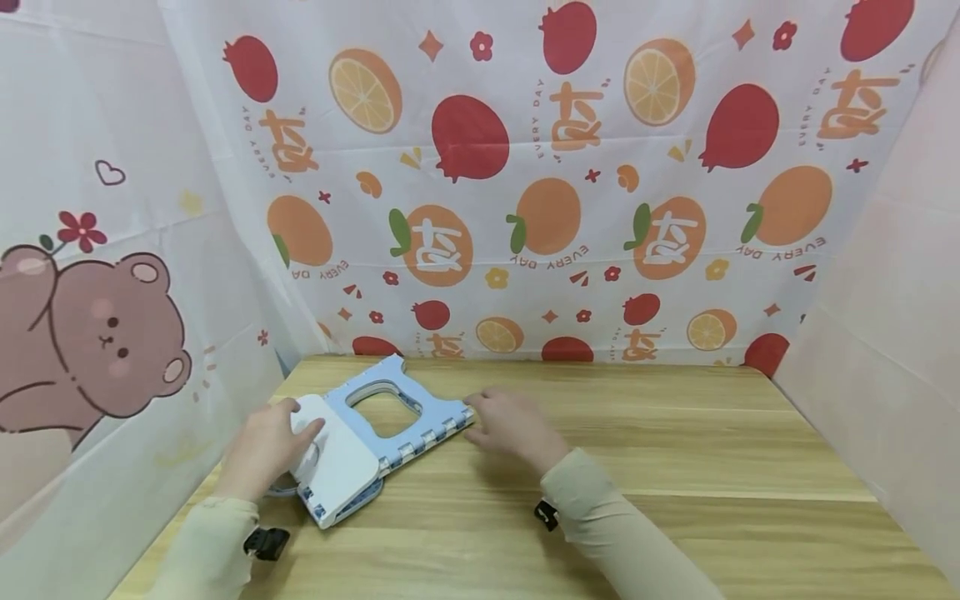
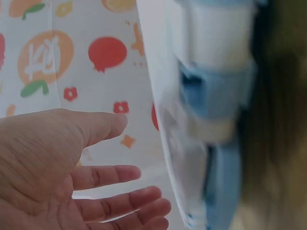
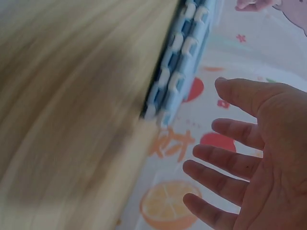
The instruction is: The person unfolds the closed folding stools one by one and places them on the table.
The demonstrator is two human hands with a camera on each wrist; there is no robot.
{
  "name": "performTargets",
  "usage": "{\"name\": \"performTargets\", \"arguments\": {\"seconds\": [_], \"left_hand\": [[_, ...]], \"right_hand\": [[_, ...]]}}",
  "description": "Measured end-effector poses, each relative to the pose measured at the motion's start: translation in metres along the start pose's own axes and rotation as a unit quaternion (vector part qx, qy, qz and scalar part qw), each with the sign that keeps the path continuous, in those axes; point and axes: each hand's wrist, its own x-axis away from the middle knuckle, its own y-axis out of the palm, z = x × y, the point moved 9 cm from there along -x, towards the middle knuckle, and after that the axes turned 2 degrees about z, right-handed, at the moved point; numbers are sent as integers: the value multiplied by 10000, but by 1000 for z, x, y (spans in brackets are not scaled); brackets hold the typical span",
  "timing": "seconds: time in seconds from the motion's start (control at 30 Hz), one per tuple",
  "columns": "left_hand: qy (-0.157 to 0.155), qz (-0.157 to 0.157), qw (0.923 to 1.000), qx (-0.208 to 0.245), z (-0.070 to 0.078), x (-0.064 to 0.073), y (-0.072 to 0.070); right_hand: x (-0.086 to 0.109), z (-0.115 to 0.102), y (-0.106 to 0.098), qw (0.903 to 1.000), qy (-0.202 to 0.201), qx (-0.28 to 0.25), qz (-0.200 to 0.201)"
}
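From my post I watch a blue-and-white folding step stool [image 1: 431, 423] lying folded on the wooden table [image 1: 675, 467], by the left edge and reaching toward the back edge. Its white panel [image 1: 341, 458] faces up on the side nearer the left edge; the blue frame with the large opening extends toward the back. I have the left hand [image 1: 262, 450] at the outer side of the panel, its thumb over the white face in the head view; its fingers [image 2: 108, 177] are straight and spread, and I can't tell whether they touch. I have the right hand [image 1: 513, 425] at the blue frame's right corner, fingers extended and apart, grasping nothing; contact is unclear there too. A fruit-print curtain [image 1: 480, 208] hangs behind the back edge.
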Motion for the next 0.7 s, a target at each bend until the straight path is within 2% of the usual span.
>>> {"name": "performTargets", "arguments": {"seconds": [0.2, 0.33, 0.5, 0.7], "left_hand": [[-136, -26, 9999, -56, -23, 4, 2], [-314, -211, 9992, -158, -35, 5, 5], [-401, -326, 9986, -93, -44, 5, 9], [-463, -444, 9979, -93, -49, 5, 13]], "right_hand": [[-12, -28, 14, 9992, -157, 326, -171], [-18, -38, 24, 9991, -113, 268, -301], [-22, -46, 34, 9989, -162, 214, -386], [-25, -54, 42, 9984, -289, 295, -381]]}}
